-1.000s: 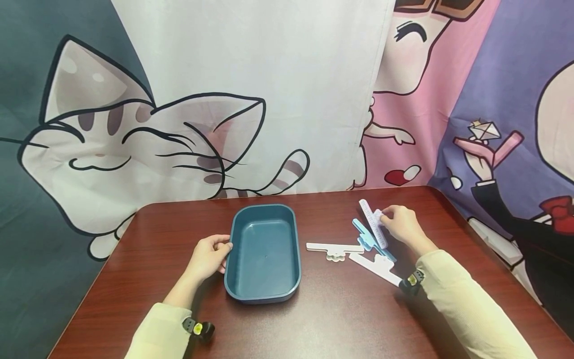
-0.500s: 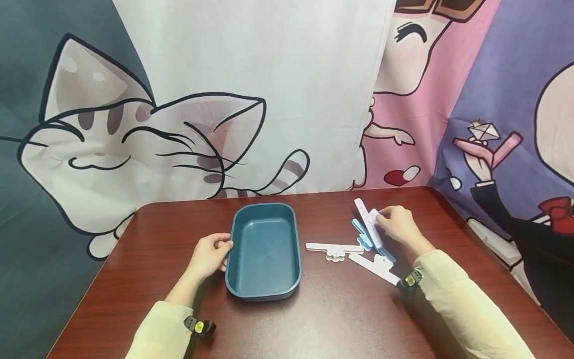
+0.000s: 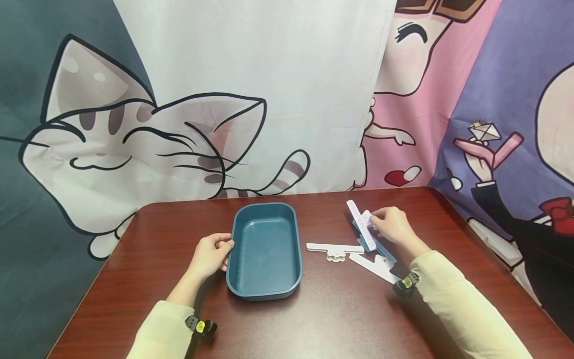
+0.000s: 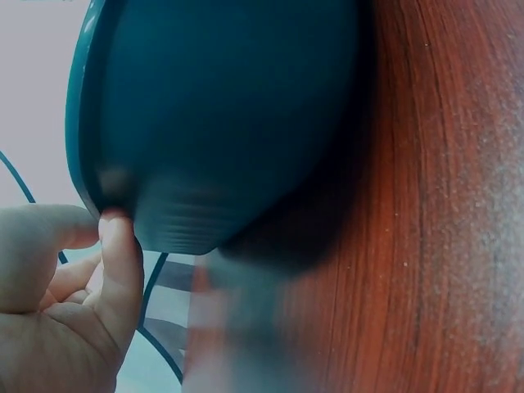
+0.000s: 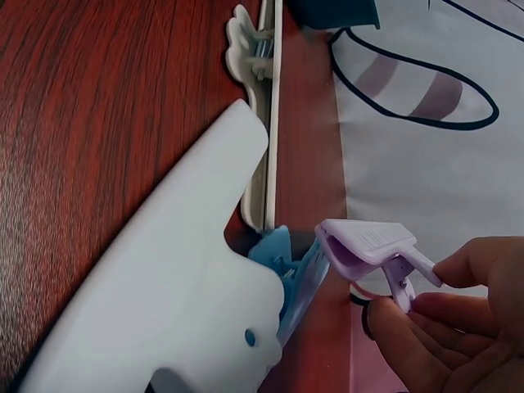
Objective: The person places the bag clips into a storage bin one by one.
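In the head view my left hand (image 3: 211, 257) holds the left rim of a dark teal rectangular tray (image 3: 264, 254), thumb and fingers pinching its edge. My right hand (image 3: 392, 227) pinches the handle of a long lilac clip (image 3: 360, 224), which overlaps a blue clip (image 3: 381, 249) in this view. The right wrist view shows the lilac clip (image 5: 372, 241) tilted above the table, thumb and fingers on its handle levers. Two white clips lie close by: one white clip (image 3: 335, 248) beside the tray, another white clip (image 3: 375, 268) nearer the right wrist.
Everything stands on a reddish-brown wooden table (image 3: 323, 319). Behind its far edge hangs a cartoon-printed cloth (image 3: 269, 124) with a cat drawing. A small black camera (image 3: 405, 284) is strapped at the right wrist, close to the lower white clip.
My right hand has moved left with the lilac clip, which now covers more of the blue clip. The left hand stays on the tray's rim.
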Tool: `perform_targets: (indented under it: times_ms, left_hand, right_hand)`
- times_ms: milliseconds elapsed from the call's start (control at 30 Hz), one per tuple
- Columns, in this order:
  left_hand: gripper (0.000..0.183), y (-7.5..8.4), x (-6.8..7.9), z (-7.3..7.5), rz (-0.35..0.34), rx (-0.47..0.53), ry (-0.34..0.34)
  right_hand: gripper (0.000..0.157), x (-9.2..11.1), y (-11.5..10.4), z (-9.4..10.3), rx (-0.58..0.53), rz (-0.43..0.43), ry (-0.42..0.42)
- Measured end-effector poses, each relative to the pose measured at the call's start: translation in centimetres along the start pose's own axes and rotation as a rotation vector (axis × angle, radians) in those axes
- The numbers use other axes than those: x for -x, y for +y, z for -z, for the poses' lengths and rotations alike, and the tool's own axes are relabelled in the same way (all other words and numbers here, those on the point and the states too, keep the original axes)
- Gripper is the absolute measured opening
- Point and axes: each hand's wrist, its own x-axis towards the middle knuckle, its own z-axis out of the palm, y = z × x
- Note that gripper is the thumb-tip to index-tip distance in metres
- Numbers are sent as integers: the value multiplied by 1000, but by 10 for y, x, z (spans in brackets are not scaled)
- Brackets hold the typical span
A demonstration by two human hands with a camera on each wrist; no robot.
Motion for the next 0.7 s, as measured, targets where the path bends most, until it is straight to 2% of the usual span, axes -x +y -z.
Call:
perform_targets:
  times_ms: [400, 700]
  left_hand:
    - [36, 1, -2, -1, 0, -16, 16]
    - [35, 1, -5, -2, -1, -24, 34]
  right_hand:
    - [36, 2, -9, -4, -30, 23, -16]
    - [34, 2, -13, -6, -21, 76, -18]
